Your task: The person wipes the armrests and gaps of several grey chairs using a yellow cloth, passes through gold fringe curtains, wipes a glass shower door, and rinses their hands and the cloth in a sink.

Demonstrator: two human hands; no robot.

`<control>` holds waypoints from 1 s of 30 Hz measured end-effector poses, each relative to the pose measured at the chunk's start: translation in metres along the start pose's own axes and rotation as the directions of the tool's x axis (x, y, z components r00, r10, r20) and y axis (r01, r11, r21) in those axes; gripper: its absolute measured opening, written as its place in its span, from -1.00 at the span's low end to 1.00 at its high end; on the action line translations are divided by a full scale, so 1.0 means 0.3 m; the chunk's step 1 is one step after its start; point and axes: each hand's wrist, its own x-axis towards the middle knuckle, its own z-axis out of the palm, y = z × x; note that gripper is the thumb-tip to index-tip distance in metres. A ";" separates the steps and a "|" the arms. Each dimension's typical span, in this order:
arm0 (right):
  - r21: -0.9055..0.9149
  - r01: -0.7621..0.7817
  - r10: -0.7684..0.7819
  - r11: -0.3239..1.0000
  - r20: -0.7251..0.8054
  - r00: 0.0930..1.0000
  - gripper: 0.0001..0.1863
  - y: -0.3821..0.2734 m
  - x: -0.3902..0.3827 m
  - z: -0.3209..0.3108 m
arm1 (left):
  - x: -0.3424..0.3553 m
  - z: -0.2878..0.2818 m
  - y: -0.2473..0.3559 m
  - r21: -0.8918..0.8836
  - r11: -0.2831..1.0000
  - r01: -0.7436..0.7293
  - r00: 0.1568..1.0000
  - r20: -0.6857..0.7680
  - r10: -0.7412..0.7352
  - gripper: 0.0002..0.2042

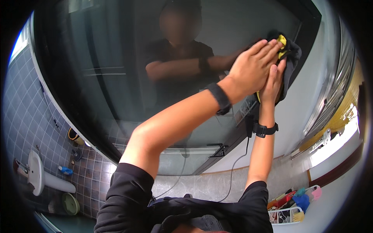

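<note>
A dark grey cloth with yellow parts [293, 64] is pressed against the upper right side of a dark glass door panel [116, 54], by its black frame [307, 42]. My left hand [250, 70] lies slanted over the cloth, fingers stretched out and close together, the fingertips near a yellow patch. Right beside it and partly under it, my right hand [272, 87] points upward and holds the cloth to the panel. Some of the right fingers are hidden by the left hand and the cloth. Both wrists wear black bands.
A black door handle [219, 150] sits low on the frame. From my right wrist hangs a thin cable [235, 167]. At lower left are a white pedestal sink [37, 173], a blue bottle [66, 170] and a green basin [70, 204]. A white rack [285, 215] with coloured items stands at lower right.
</note>
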 end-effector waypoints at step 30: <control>0.188 0.194 -0.264 0.963 0.813 0.519 -0.38 -0.339 -1.004 1.029 | -1.731 -0.561 -0.279 0.315 0.635 0.705 0.543 0.336 -0.770 -0.41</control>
